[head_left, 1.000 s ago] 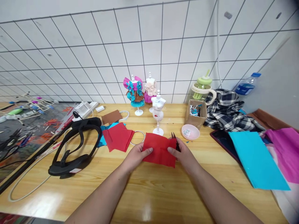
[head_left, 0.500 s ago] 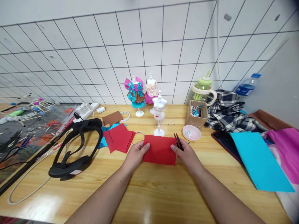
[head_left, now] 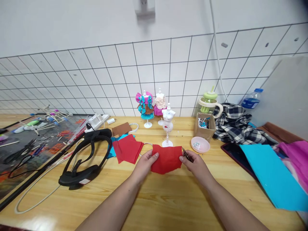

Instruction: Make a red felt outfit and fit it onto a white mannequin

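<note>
A red sheet of crepe paper (head_left: 166, 159) is stretched between my two hands above the table. My left hand (head_left: 146, 162) pinches its left edge, thumb on top. On the other side, my right hand (head_left: 195, 163) grips the right edge between thumb and fingers and also keeps dark thread snips (head_left: 187, 155) in its grasp, their points upward. Just behind the paper stands a small white mannequin (head_left: 167, 123) on a stand. Farther back are a mannequin in a pink, brown and blue paper dress (head_left: 145, 107) and one in cream and pink (head_left: 160, 104).
Red paper pieces (head_left: 128, 149) lie at left, near a black headset (head_left: 88, 160) and brown paper (head_left: 121, 129). To the right are a pink dish (head_left: 200, 145), a small cardboard box (head_left: 204, 128), a green-lidded cup (head_left: 209, 102), checked cloth (head_left: 234, 123) and blue paper (head_left: 271, 175).
The red paper's lower edge has gone from nearly straight to bowed and wavy. Both hands still hold its sides, and the snips now tilt more to the left. The camera view has tipped upward.
</note>
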Available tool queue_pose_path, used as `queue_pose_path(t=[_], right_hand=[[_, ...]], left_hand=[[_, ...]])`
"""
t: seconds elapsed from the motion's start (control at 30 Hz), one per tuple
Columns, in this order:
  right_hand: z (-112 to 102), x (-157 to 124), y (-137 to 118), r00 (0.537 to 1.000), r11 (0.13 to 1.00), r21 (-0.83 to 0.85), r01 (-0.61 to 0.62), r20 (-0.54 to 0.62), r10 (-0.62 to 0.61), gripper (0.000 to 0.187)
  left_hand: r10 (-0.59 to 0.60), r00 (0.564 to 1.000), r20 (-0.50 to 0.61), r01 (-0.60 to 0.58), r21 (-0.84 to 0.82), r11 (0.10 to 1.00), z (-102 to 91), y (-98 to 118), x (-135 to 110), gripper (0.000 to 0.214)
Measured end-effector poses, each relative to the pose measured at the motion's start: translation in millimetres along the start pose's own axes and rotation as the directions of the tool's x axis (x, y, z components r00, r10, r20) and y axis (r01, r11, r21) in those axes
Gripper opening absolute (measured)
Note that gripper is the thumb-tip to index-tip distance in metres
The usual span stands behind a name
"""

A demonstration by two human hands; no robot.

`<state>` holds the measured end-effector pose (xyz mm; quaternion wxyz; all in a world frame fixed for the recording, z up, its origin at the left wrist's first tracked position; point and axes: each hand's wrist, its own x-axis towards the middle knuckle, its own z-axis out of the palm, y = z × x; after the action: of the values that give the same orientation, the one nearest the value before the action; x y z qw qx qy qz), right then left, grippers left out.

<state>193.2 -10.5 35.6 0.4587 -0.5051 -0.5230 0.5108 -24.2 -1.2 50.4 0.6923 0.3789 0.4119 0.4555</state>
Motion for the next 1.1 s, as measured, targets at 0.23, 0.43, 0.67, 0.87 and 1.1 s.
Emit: queue_pose_path(t=[0.23,0.43,0.67,0.87,1.1], right_hand=[[20,-11,-5,0.997,0.99,0.113,-0.081,0.027,0.079,0.039],[25,-13,1,0.997,0.984,0.161,-0.08,0.034,0.076,0.036],[30,-16,-4,0.99,0.965,0.222,-0.137,0.058,0.128,0.045],[18,-16,-11,0.997,0.983,0.162,-0.081,0.03,0.077,0.046],[18,-16,-12,0.995,0.974,-0.203,0.096,0.013,-0.095,0.023]], left_hand=[[0.002,0.978,0.21,0.036,-0.178,0.983,15.7,-15,-10,0.037],[-0.075,0.978,0.195,0.098,-0.109,0.989,19.6,-21,-12,0.034],[-0.037,0.969,0.243,-0.008,0.184,0.983,24.4,-23,-14,0.044],[0.065,0.994,0.09,-0.108,0.628,0.771,16.9,-10,-15,0.032],[0.192,0.98,0.05,-0.154,0.803,0.576,15.8,0,-19,0.031]])
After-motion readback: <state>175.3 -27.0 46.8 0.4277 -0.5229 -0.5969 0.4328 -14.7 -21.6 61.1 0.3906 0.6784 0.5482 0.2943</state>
